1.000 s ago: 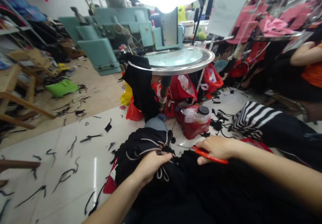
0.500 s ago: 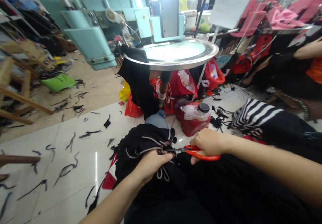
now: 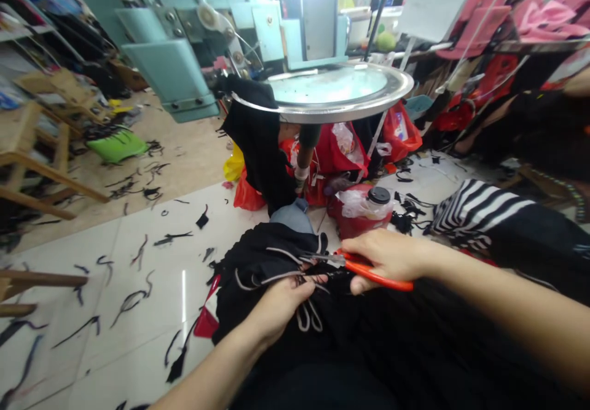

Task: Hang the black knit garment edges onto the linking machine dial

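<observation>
Black fabric with pale cord-like trim (image 3: 258,250) lies bunched over my lap. My left hand (image 3: 288,299) pinches an edge of this fabric between thumb and fingers. Orange-handled scissors (image 3: 375,273) are in my right hand (image 3: 391,256), with the fingers wrapped round the handles. Their metal blades point left and are parted, just above my left fingertips at the fabric. A loop of pale trim hangs below my left hand. What lies exactly between the blades is too small to make out.
In front stands a round metal-rimmed table (image 3: 341,112) of a light-green machine (image 3: 170,72). A red container with a black lid (image 3: 378,196) sits beyond my right hand. Striped fabric (image 3: 488,207) lies at right, wooden stools (image 3: 34,152) at left. Dark scraps litter the floor (image 3: 152,299). Another person's dark clothing shows at far right.
The scissors have lifted slightly and their blades have opened wider. My left hand still pinches the fabric. The whole view has shifted a little, so things appear further right.
</observation>
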The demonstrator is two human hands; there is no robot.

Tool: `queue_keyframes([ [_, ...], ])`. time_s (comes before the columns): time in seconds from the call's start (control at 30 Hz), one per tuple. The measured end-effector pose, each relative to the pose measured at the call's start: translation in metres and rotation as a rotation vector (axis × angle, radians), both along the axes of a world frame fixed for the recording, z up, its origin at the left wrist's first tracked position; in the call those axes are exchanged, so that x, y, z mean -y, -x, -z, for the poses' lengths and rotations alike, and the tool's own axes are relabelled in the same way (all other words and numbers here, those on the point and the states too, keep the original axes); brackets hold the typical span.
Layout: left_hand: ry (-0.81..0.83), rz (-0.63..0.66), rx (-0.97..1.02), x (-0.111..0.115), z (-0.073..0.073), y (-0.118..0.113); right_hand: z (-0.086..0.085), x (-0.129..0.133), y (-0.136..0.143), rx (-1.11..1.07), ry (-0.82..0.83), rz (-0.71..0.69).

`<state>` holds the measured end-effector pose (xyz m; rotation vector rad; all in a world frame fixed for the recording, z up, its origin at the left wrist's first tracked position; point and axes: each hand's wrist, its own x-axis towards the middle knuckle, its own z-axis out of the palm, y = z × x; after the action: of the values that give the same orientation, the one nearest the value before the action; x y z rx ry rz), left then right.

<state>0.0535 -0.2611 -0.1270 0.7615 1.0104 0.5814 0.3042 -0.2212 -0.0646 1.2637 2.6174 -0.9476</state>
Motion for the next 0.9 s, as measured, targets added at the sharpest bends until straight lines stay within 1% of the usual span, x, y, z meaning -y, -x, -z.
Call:
queue_keyframes([
  [0.07,-0.017,0.001,-0.012,-0.001,-0.001,0.0,-0.003,-0.005,0.005,0.018,-0.053,-0.009],
  [0.13,-0.038,-0.006,-0.033,-0.001,-0.001,0.001,-0.001,-0.007,0.002,0.089,-0.089,-0.003],
  [0.2,-0.04,-0.014,-0.061,-0.001,0.001,0.004,0.007,-0.003,-0.008,0.196,-0.083,-0.002],
  [0.27,-0.027,-0.011,-0.075,-0.001,0.003,0.006,0.017,0.003,-0.019,0.282,-0.041,0.011],
  [0.37,-0.016,-0.003,-0.074,-0.002,0.005,0.006,0.031,0.012,-0.026,0.326,0.033,0.027],
  [0.43,-0.01,0.002,-0.07,-0.003,0.005,0.005,0.034,0.014,-0.022,0.314,0.05,0.015],
  [0.5,-0.013,0.019,-0.062,-0.003,0.004,0.002,0.032,0.013,-0.014,0.292,0.033,-0.01],
  [0.63,-0.053,0.055,-0.081,-0.003,0.004,0.0,0.023,0.009,0.003,0.293,-0.036,-0.076],
  [0.73,-0.081,0.032,-0.108,-0.003,0.004,-0.001,0.02,0.008,0.009,0.32,-0.103,-0.116],
  [0.83,-0.086,0.018,-0.093,-0.003,0.003,-0.001,0.02,0.01,0.007,0.336,-0.168,-0.13],
  [0.9,-0.08,0.017,-0.073,-0.002,0.003,0.0,0.019,0.013,-0.002,0.346,-0.181,-0.13],
])
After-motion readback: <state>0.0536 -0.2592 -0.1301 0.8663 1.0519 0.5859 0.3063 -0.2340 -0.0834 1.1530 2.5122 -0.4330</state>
